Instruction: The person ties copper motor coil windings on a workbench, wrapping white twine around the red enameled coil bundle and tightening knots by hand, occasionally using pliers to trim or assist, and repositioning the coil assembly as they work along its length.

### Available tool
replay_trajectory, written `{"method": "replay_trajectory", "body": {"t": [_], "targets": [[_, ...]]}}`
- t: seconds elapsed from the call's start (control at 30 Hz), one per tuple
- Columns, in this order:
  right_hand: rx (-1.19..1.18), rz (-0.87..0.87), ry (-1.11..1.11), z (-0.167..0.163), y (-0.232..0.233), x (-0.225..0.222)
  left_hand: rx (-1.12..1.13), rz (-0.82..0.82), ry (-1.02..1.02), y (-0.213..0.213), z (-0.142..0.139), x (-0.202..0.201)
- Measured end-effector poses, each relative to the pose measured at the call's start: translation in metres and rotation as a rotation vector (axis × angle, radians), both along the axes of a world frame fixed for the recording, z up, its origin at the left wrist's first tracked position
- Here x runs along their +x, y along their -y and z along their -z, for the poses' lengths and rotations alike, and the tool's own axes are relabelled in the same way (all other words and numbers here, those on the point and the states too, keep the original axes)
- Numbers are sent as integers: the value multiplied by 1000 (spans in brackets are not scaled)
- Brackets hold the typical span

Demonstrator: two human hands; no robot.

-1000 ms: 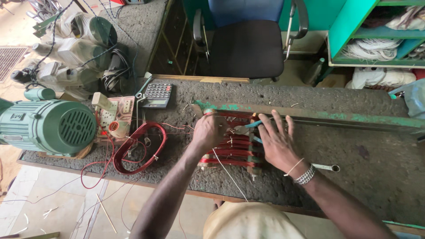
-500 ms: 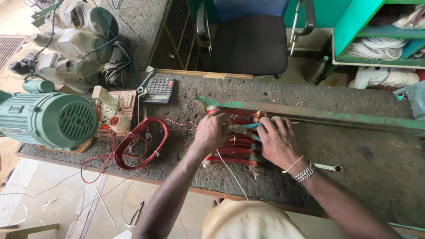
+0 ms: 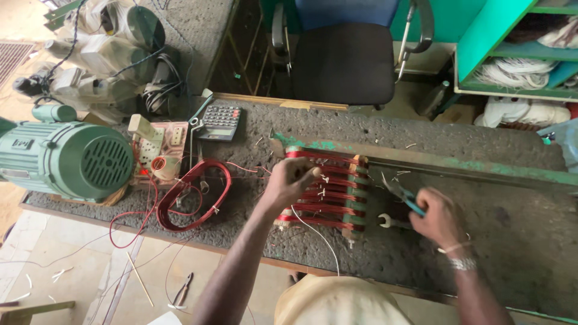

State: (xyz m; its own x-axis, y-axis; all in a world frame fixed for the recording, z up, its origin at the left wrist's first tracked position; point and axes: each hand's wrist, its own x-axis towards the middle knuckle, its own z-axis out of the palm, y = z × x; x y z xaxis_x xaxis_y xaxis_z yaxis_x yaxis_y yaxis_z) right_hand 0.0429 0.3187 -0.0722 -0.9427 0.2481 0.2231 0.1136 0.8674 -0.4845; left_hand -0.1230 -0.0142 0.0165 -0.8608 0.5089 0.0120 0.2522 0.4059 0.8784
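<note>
— Copper wire, red enamelled, wound in several bands across a wooden winding former with green end pieces [image 3: 328, 189], sits at the middle of the frame on the rough grey workbench [image 3: 512, 241].

— And the hands?

— The left hand [image 3: 292, 180] is curled into a loose fist right on the left end of the former, pinching something small. A thin pale strand runs down from there toward the lower edge; whether the fingers grip it, I cannot tell.

— The other one?

— The right hand [image 3: 438, 215], right of centre, is closed around the blue-handled pliers [image 3: 400, 194], whose tips point toward the coils without touching them. Just beside that hand a small steel open-ended spanner [image 3: 388, 222] lies flat on the bench.

— What else is about?

— At the left edge, a green ribbed electric motor [image 3: 66, 159]. Between it and the former lies a loose hoop of red wire [image 3: 192, 195], with a grey desk calculator [image 3: 220, 122] above it. A black office chair [image 3: 343, 57] stands beyond the bench at the top.
</note>
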Motion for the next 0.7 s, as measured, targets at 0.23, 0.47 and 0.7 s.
{"method": "replay_trajectory", "body": {"t": [0.23, 0.47, 0.7], "targets": [[57, -197, -269, -34, 17, -8, 256, 199, 30, -32, -14, 13], [-287, -331, -404, -112, 96, -58, 545, 462, 381, -61, -22, 13], [-395, -312, -384, -102, 80, -71, 267, 268, 164, -45, -9, -15]]}}
